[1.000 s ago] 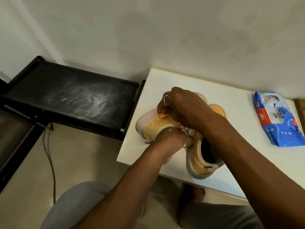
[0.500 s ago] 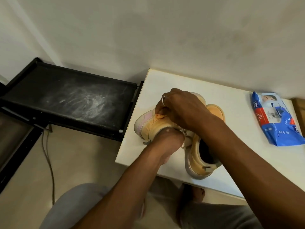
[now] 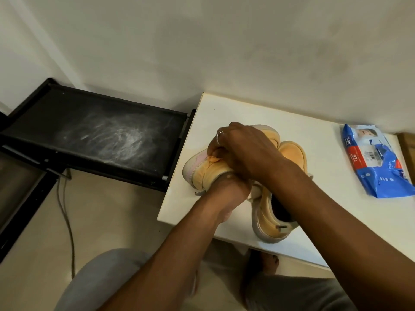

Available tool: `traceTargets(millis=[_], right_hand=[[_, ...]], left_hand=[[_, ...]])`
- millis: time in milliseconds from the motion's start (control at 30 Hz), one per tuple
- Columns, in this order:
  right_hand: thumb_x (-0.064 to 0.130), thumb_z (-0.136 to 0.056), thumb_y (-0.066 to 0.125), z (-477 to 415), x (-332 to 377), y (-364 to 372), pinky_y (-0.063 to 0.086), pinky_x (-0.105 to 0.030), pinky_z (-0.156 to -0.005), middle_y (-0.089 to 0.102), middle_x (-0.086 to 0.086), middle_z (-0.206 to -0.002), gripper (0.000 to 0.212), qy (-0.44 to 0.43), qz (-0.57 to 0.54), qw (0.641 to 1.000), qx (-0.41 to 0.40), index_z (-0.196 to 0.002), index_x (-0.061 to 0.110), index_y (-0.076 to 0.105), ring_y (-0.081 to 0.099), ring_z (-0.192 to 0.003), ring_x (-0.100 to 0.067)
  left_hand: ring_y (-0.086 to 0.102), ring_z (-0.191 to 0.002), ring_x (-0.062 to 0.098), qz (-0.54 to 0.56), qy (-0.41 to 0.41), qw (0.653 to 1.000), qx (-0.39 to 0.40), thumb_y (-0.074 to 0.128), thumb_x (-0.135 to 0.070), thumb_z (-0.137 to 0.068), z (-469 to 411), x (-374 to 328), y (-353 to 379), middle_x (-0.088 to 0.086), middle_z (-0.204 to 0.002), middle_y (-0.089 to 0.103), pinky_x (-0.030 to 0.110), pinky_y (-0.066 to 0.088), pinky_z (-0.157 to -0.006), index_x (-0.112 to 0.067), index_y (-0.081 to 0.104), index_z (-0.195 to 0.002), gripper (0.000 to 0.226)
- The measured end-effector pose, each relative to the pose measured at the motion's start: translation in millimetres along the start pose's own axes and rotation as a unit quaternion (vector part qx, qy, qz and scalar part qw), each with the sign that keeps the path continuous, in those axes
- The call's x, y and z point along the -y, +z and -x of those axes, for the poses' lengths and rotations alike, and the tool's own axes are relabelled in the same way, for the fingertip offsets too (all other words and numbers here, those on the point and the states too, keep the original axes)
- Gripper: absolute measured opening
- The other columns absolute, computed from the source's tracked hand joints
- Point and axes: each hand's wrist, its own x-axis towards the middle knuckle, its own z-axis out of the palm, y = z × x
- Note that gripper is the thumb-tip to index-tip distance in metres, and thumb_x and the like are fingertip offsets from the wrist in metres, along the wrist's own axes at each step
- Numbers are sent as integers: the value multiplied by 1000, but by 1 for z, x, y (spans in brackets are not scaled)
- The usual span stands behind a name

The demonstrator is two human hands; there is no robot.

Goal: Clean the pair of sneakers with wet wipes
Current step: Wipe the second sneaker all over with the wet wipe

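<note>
Peach first sneaker [image 3: 202, 171], toe pointing left, sits at the front-left of the white surface [image 3: 314, 122]. The right hand [image 3: 244, 153] (a ring on one finger) curls its fingers over the upper and grips it, while the left hand [image 3: 226, 189] is tucked into the opening, fingers hidden, pose indeterminable. The second sneaker [image 3: 269, 218] lies just beside it on the right, a blue wet-wipe pack [image 3: 375, 160] well apart.

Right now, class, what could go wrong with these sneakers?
The second sneaker lies at the table's near edge beside the right forearm; a nudge could knock it off.
The left hand and right hand grip the held sneaker by the table's left edge; a slip could drop it.
</note>
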Motion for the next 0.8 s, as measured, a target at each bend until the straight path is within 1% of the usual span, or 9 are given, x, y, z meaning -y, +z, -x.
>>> traceTargets(millis=[100, 167, 233, 300, 367, 433, 600, 700, 800], right_hand=[[18, -91, 59, 0, -16, -1, 45, -31, -73, 67, 9, -106, 23, 80, 39, 995, -37, -103, 31, 72, 56, -101, -17], [23, -92, 57, -1, -24, -3, 49, -34, -80, 67, 8, -110, 22, 143, 41, 987, -58, -107, 31, 72, 57, -107, -19], [26, -93, 56, -2, -24, -3, 50, -37, -85, 68, 5, -114, 23, 167, 37, 983, -62, -110, 28, 71, 58, -110, -20], [29, -94, 56, -3, -25, -5, 51, -38, -84, 69, 4, -112, 23, 171, 33, 982, -71, -111, 26, 71, 59, -108, -21], [32, -93, 59, 0, -30, -11, 51, -36, -82, 70, 3, -110, 22, 181, 14, 980, -87, -109, 27, 72, 61, -103, -21], [34, -91, 61, 5, -39, -16, 52, -37, -82, 71, 2, -109, 22, 193, -4, 976, -95, -109, 26, 73, 63, -101, -22], [37, -90, 62, 16, -42, -17, 53, -36, -76, 72, 2, -101, 23, 198, -20, 977, -79, -105, 24, 74, 64, -91, -20], [31, -89, 62, 13, -37, -16, 47, -29, -69, 72, 1, -94, 19, 197, -14, 978, -70, -99, 23, 76, 63, -86, -19], [24, -89, 58, 7, -20, -7, 47, -27, -73, 72, 2, -96, 20, 160, -17, 986, -47, -97, 24, 76, 63, -88, -17]], left_hand=[[52, -113, 27, 46, 8, 999, -7, 44, -17, -99, -4, 3, 0, 10, -133, 54, 34, 42, -97, -7, 49, -133, 35], [50, -109, 22, -20, 35, 999, -3, 42, -19, -101, -2, 6, 0, 5, -128, 54, 30, 39, -96, -10, 48, -135, 36], [46, -114, 22, -53, 56, 997, 4, 40, -23, -102, -2, 8, 2, 5, -128, 51, 29, 34, -94, -10, 44, -138, 38], [44, -122, 24, -126, 82, 989, 1, 40, -27, -102, 1, 9, 4, 3, -124, 48, 30, 33, -100, -9, 43, -138, 40], [46, -112, 21, -111, 46, 993, 8, 37, -22, -103, 4, 7, 5, 10, -123, 51, 26, 31, -103, -6, 46, -136, 37], [50, -117, 23, -104, 46, 993, 17, 34, -10, -103, 4, 7, 7, 18, -132, 53, 26, 30, -106, 1, 49, -132, 34], [54, -119, 27, -130, 103, 986, 1, 38, -5, -101, 6, 9, 9, 18, -129, 57, 32, 40, -99, 2, 53, -128, 32], [54, -119, 26, -177, 101, 979, 10, 38, -6, -101, 2, 8, 14, 17, -130, 57, 32, 40, -99, 2, 52, -128, 32], [49, -127, 26, -224, 99, 969, 16, 33, -12, -104, 2, 5, 18, 17, -138, 51, 33, 34, -105, 1, 44, -136, 36]])
